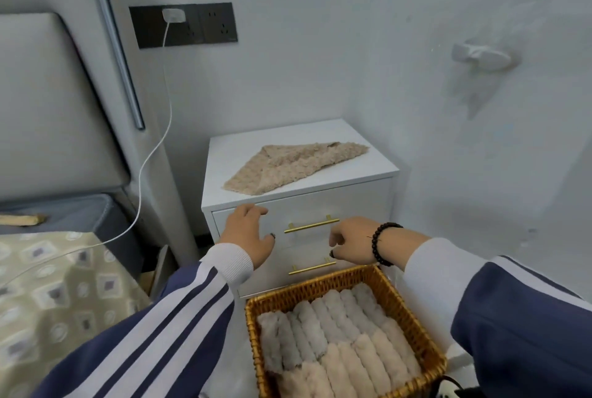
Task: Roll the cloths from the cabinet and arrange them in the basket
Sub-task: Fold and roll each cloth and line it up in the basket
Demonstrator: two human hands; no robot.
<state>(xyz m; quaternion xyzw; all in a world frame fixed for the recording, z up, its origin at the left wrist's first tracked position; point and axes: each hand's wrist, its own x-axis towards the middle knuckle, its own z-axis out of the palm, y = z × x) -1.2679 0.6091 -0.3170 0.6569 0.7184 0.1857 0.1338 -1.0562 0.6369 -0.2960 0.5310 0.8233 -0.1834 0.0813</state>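
Last cloth waits on cabinet top.
My left hand point(246, 234) and right hand point(350, 242) hover loose, empty; beige cloth point(288, 166) looks soft, light, floppy — pinch a corner.

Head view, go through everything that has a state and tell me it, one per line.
Beige cloth: unrolled, lying on the cabinet top.
Top drawer: closed.
Lower drawer: closed.
Basket: filled with rolled cloths.
Charger: plugged in.
Left hand: open, at the drawer front.
Right hand: loosely curled, empty.
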